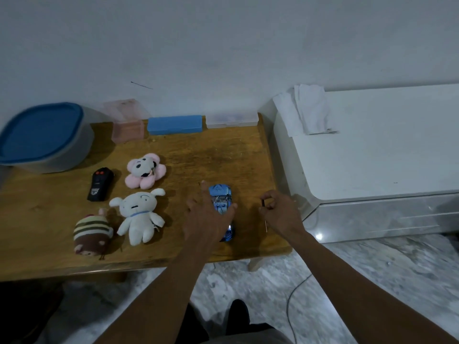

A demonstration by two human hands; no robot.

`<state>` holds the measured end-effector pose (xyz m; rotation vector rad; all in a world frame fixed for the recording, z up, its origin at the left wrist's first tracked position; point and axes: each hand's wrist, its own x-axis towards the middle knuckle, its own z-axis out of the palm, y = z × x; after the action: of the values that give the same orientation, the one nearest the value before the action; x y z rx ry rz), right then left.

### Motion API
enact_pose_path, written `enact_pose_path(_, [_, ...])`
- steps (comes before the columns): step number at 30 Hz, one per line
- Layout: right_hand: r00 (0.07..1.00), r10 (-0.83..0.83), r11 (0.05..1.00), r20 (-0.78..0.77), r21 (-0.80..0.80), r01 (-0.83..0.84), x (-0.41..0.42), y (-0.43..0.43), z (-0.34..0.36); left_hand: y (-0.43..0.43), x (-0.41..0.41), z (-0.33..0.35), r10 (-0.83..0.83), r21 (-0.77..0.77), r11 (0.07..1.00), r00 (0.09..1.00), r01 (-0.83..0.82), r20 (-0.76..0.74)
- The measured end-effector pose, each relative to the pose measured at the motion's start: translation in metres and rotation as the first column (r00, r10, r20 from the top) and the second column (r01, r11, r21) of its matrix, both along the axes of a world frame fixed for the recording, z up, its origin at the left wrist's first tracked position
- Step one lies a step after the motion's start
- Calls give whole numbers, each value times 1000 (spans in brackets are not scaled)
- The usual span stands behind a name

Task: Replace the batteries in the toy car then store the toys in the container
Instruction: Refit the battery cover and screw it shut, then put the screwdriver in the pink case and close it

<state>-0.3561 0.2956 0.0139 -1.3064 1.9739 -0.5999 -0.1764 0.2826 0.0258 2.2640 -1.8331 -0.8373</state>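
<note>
1 toy car [221, 199] lies under spread left hand [207, 219].

Toy car, container on desk
Blue toy car [220, 199] upright near right edge, partly hidden; grey container [47, 137], blue lid on, back-left corner.

Wooden table [198, 155]: low, brown, grain visible, pushed against a plain pale wall [223, 45] bearing one thin dark mark. Right of the table: white appliance-like unit [372, 150], folded white cloth [308, 110] on its top. Below the table: mottled grey-white floor [372, 269], crossed by a thin dark cable [293, 294].
</note>
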Motion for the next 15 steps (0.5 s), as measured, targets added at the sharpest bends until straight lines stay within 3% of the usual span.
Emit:
enact_pose_path(2, [1000,22,999,-1,-25,-22,3,-6,5,0,10,7,-10,-106,994,999,6,-40])
enact_pose_path(5, [999,48,996,4,-72,-48,14,-19,20,-7,32,22,-113,-268,957,994,112,14])
enact_pose_path(9, [988,153,980,-35,-124,-156,41,-42,41,-20,65,45,-119,-427,895,992,129,49])
enact_pose_path(12, [974,217,959,-68,-170,-226,65,-60,55,-32,96,55,-72,-472,877,996,86,49])
enact_pose_path(15, [963,269,937,-4,-231,-262,96,-82,66,-47,129,56,-85,-505,858,995,98,49])
